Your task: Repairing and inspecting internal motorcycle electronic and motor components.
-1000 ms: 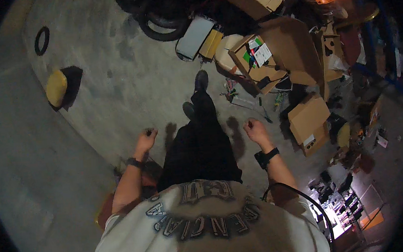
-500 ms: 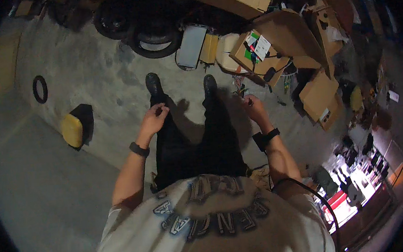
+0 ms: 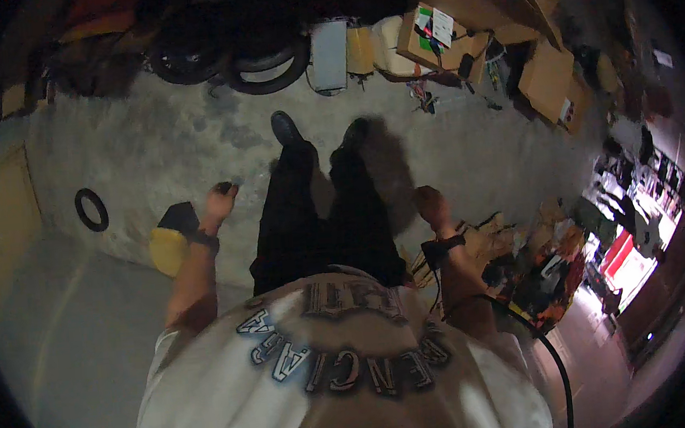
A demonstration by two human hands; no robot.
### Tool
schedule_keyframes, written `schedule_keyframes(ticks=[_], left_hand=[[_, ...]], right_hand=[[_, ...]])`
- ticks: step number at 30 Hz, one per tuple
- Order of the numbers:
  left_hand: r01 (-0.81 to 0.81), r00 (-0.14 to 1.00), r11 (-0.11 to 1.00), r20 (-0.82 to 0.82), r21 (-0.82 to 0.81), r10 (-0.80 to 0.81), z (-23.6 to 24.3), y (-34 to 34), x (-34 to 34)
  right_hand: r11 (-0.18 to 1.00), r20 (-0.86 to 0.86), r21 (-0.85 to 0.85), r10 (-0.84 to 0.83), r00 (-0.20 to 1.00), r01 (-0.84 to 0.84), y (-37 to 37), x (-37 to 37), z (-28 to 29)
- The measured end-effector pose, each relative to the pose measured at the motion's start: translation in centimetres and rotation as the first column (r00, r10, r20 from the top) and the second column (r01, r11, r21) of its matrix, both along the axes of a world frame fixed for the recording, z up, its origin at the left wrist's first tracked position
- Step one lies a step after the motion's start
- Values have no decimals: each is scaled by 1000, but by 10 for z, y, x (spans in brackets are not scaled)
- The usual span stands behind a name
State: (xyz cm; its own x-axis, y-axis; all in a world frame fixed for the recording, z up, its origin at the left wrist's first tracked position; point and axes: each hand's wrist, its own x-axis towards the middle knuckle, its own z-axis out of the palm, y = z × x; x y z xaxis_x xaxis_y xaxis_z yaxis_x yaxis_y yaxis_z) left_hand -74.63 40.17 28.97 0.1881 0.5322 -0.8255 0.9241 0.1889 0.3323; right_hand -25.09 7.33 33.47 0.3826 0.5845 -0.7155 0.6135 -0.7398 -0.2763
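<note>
My left hand (image 3: 219,204) is out to the left of my legs, fingers curled, with a small dark thing (image 3: 228,188) at its fingertips that is too small to name. A yellow and black padded block (image 3: 170,250) on the floor lies behind my left wrist in the picture. To the right of my legs hangs my right hand (image 3: 432,205), closed and in shadow. Whatever it may hold is hidden. Both wrists carry dark bands, and neither hand touches anything on the floor.
Tires (image 3: 268,71) lie at the far wall, beside a grey panel (image 3: 330,54). Open cardboard boxes (image 3: 547,77) and loose wires (image 3: 422,95) are at the far right. A small tire ring (image 3: 91,210) lies left. Clutter (image 3: 536,271) and a black cable (image 3: 559,358) are at my right.
My view has turned and shifted: the boxes now sit higher, the yellow block nearer my left arm. My left hand has swung outward to the left, and my feet have changed place.
</note>
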Motion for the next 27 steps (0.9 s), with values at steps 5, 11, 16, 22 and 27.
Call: schedule_keyframes(ticks=[5,11,16,22,27], left_hand=[[12,997,993,-75,-120,-22,10,-7,-15],[-9,992,993,123,-121,24,23,12,4],[-20,983,993,178,-118,41,49,23,77],[-26,978,994,203,-104,46,79,29,115],[214,956,972,224,-99,-188,71,32,132]], right_hand=[[986,-47,32,-159,986,161,-33,-24,-10],[917,-87,107,-376,922,384,-40,-64,-10],[926,-68,-59,-377,924,373,-72,-57,-5],[869,-62,34,-491,869,493,-97,-68,23],[653,-135,60,-744,655,755,-154,-71,19]])
